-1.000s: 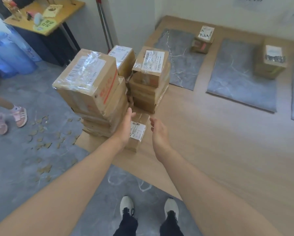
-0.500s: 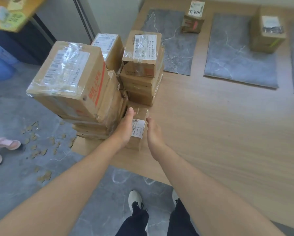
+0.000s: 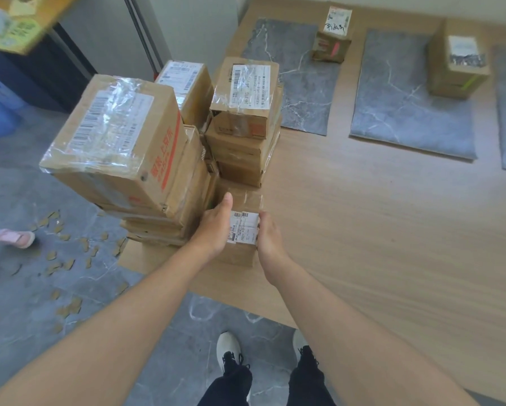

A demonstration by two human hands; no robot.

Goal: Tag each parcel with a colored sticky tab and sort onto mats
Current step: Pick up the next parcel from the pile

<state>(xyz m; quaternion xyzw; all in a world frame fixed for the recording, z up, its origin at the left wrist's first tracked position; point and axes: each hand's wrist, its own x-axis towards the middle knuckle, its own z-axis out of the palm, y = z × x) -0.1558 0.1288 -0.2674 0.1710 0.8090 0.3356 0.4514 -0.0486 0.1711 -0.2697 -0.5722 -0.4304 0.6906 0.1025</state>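
Your left hand (image 3: 215, 230) and right hand (image 3: 268, 237) flank the small box (image 3: 240, 254), fingers (image 3: 262, 218) holding its sides, its length pointing at the stack (image 3: 240, 150).

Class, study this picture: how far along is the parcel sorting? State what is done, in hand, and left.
Done: a red-tabbed parcel sits at a corner of the left mat, and a green-tabbed parcel sits on the middle mat. In hand: the left hand and right hand grip a small parcel on the table; no tab shows on it. Left: the stacked parcels.
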